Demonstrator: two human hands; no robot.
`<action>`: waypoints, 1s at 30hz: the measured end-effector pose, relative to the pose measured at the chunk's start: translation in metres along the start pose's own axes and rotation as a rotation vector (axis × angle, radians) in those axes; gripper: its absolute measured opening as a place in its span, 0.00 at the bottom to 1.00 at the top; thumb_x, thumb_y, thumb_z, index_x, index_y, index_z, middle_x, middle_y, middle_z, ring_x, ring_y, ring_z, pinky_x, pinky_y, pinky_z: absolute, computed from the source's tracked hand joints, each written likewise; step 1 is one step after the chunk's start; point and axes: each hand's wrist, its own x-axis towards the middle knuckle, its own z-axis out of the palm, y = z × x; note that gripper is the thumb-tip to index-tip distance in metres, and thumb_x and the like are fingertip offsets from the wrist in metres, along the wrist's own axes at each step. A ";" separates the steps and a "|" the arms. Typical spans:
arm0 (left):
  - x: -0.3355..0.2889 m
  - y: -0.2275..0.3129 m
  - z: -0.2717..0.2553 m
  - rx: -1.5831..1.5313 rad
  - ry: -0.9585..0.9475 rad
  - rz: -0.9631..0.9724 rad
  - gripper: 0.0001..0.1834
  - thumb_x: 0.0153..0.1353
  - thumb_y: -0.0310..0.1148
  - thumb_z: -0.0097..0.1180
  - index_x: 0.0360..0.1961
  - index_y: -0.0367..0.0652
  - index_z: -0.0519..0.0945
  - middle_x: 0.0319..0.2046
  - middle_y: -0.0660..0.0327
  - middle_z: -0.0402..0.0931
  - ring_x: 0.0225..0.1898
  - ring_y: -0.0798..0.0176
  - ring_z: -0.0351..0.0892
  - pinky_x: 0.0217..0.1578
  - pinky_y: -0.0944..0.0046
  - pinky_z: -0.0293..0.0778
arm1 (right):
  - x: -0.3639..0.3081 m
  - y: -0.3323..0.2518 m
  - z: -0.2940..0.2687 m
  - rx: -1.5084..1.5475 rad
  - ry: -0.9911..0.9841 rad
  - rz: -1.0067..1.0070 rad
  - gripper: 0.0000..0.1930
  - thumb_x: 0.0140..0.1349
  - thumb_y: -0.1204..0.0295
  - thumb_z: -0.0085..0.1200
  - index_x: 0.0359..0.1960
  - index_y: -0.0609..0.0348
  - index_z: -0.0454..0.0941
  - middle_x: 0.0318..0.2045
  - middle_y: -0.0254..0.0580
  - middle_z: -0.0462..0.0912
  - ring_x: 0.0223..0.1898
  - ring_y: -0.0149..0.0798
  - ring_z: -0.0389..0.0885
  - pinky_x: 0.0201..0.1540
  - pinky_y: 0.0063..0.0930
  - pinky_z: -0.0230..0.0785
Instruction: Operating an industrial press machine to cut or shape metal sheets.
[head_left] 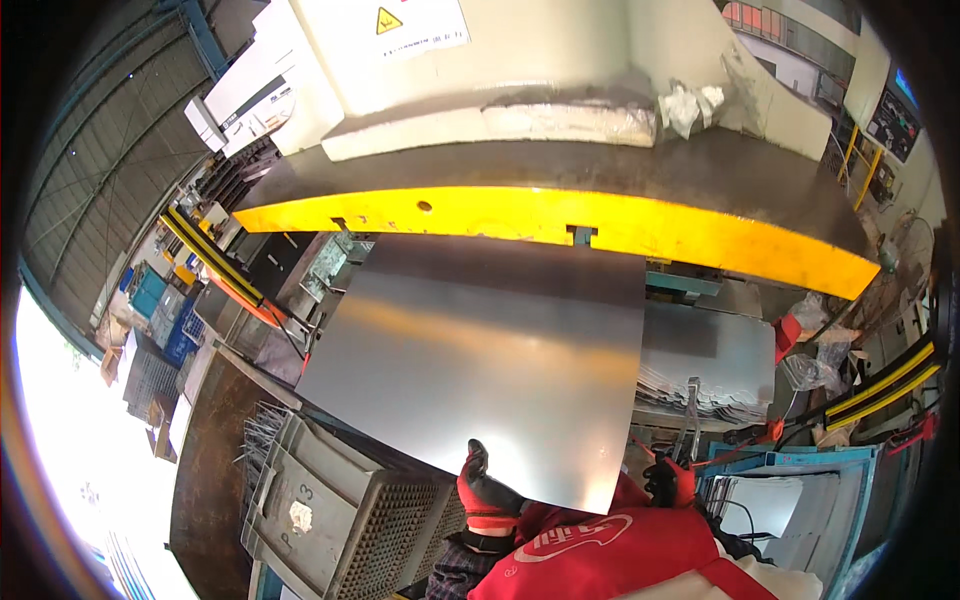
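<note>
A large, smooth sheet of metal [480, 360] lies under the press's yellow-edged ram and reaches back toward me. At its near edge, my left hand [488, 495], in a black and red glove, grips the sheet with the thumb on top; the fingers below are hidden. To the right of the sheet, my right hand [668, 482], also gloved, is closed and low beside my red apron [610, 555]. From it rises a slim metal tongs-like tool [692, 410], pointing away from me. The grip on its lower end is partly hidden.
The yellow ram edge [560, 215] spans the far side above the sheet. A stack of metal sheets [705, 355] lies to the right. A grey plastic crate [330, 510] stands near left. Yellow-black guard bars [215, 260] flank the press. A blue-framed rack [800, 490] sits near right.
</note>
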 end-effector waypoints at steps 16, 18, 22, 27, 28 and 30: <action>0.002 -0.003 -0.014 -0.030 -0.064 -0.062 0.15 0.54 0.35 0.39 0.41 0.43 0.70 0.39 0.65 0.68 0.44 0.65 0.65 0.47 0.61 0.59 | 0.035 -0.108 0.135 -0.294 -0.100 -0.460 0.08 0.51 0.72 0.49 0.31 0.63 0.74 0.19 0.30 0.71 0.15 0.22 0.65 0.18 0.16 0.58; 0.002 -0.002 -0.010 0.003 -0.054 0.002 0.15 0.54 0.35 0.40 0.41 0.42 0.70 0.38 0.65 0.69 0.43 0.64 0.66 0.47 0.61 0.59 | 0.056 -0.123 0.164 -0.090 -0.271 -0.642 0.07 0.50 0.75 0.49 0.30 0.67 0.73 0.19 0.32 0.73 0.17 0.21 0.67 0.20 0.14 0.60; -0.029 0.043 0.046 0.273 -0.049 0.169 0.15 0.50 0.35 0.49 0.37 0.36 0.71 0.36 0.57 0.71 0.38 0.61 0.70 0.42 0.60 0.66 | 0.049 -0.146 0.191 -0.201 -0.370 -0.888 0.07 0.49 0.81 0.47 0.31 0.70 0.70 0.23 0.39 0.75 0.20 0.23 0.70 0.23 0.12 0.63; -0.053 0.087 0.025 0.372 -0.039 0.112 0.10 0.52 0.29 0.44 0.31 0.33 0.73 0.33 0.52 0.72 0.37 0.59 0.72 0.41 0.62 0.68 | 0.017 -0.116 0.175 -0.196 -0.470 -0.428 0.08 0.46 0.76 0.51 0.30 0.66 0.71 0.24 0.39 0.76 0.24 0.28 0.73 0.27 0.18 0.64; -0.054 0.086 0.015 0.541 -0.001 0.161 0.10 0.52 0.28 0.42 0.29 0.32 0.73 0.34 0.52 0.72 0.39 0.58 0.71 0.42 0.62 0.67 | 0.019 -0.112 0.161 -0.194 -0.480 -0.424 0.08 0.46 0.76 0.51 0.30 0.66 0.71 0.24 0.39 0.76 0.24 0.28 0.73 0.27 0.18 0.64; -0.030 0.064 -0.071 0.582 0.019 0.553 0.10 0.52 0.27 0.41 0.29 0.30 0.73 0.35 0.50 0.72 0.41 0.56 0.70 0.46 0.61 0.65 | 0.019 -0.105 0.144 -0.570 -0.454 -0.337 0.11 0.47 0.73 0.52 0.32 0.66 0.72 0.24 0.38 0.75 0.24 0.27 0.72 0.26 0.18 0.63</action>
